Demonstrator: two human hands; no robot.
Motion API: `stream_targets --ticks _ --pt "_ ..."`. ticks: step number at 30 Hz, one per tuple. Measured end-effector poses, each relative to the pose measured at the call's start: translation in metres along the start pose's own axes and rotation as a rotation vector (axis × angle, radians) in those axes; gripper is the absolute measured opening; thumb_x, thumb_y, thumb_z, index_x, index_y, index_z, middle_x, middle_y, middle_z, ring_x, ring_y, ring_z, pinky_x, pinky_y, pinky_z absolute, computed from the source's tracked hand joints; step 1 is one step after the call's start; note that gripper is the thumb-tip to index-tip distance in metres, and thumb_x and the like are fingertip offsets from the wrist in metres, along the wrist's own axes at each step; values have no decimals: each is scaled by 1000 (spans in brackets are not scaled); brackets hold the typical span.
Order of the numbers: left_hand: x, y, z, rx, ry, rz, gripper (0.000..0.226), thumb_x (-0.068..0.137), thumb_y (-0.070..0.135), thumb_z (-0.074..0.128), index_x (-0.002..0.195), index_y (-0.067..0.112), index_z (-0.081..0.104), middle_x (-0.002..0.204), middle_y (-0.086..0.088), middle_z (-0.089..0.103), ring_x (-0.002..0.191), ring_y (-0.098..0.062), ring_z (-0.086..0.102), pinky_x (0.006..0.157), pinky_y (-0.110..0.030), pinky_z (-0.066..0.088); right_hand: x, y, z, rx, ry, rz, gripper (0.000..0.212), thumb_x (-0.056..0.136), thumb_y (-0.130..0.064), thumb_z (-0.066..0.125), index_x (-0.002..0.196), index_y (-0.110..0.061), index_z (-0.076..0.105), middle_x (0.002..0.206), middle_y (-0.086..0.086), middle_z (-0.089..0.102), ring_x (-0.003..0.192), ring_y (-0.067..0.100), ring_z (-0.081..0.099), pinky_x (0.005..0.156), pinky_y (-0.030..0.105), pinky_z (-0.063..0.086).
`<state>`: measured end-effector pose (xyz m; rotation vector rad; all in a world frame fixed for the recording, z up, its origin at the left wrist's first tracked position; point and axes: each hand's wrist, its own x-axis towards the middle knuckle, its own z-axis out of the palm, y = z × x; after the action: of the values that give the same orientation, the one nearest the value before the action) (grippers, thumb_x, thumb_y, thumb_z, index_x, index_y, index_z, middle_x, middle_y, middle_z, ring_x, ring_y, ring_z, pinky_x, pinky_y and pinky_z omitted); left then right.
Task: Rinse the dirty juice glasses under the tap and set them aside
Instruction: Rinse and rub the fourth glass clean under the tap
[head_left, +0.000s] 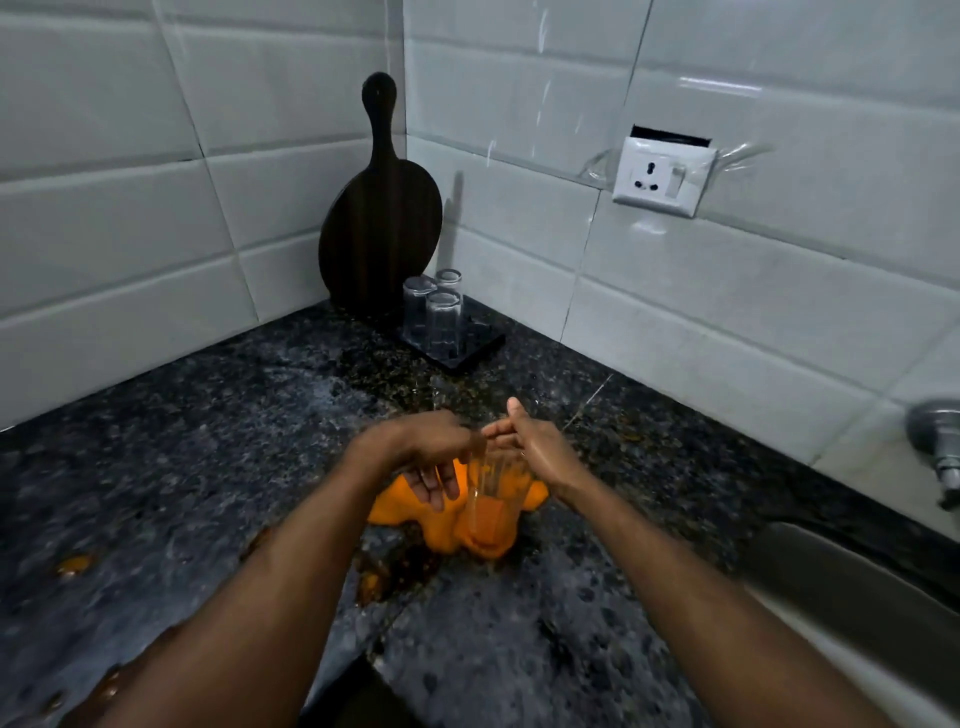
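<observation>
Right hand (530, 447) over glass (488, 501), left hand (426, 454) beside

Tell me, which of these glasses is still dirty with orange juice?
The glass between the left hand and right hand, by the orange cloth: orange shows at its bottom. The three glasses on the black tray look clear.

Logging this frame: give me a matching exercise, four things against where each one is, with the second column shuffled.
Things:
1. dark wooden board
2. clear glasses
3. orange-stained glass
4. wall socket

Places:
A. on the right-hand tiled wall
B. at the orange patch on the counter
C. leaning upright in the wall corner
D. on the black tray

Pairs: 1-C, 2-D, 3-B, 4-A
</observation>
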<state>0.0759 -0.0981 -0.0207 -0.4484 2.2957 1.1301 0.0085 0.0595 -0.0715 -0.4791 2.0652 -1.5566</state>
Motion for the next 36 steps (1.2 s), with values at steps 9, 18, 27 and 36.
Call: stream_targets --ticks 9,18,27,36 --pt "-12 18 40 141 229 247 42 104 23 45 75 -2 65 67 -21 73 58 -28 73 55 -35 61 -44 5 -15 -27 -12 -63 44 102 -43 40 114 -12 67 116 7 67 109 17 61 97 32 47" --pt "-20 131 116 165 83 447 44 102 23 49 77 -8 68 65 -22 71 52 -25 71 51 -31 60 -147 24 -135 -197 30 -160 89 72 -1 81 144 -20 33 135 0 52 121 13 54 97 27 49" --pt "4 237 220 -223 22 597 53 103 37 48 87 -9 68 70 -22 71 53 -31 66 50 -33 54 -248 37 -246 -106 837 -77 51 62 -18 88 103 -27 59 98 -1 71 91 15 68 78 31 57" --pt "42 320 283 206 214 749 48 96 45 56 116 2 60 113 -17 62 104 -34 60 74 -30 39 -278 43 -304 -247 1198 -17 59 66 -25 87 116 -19 57 98 -6 64 88 11 63 76 23 51"
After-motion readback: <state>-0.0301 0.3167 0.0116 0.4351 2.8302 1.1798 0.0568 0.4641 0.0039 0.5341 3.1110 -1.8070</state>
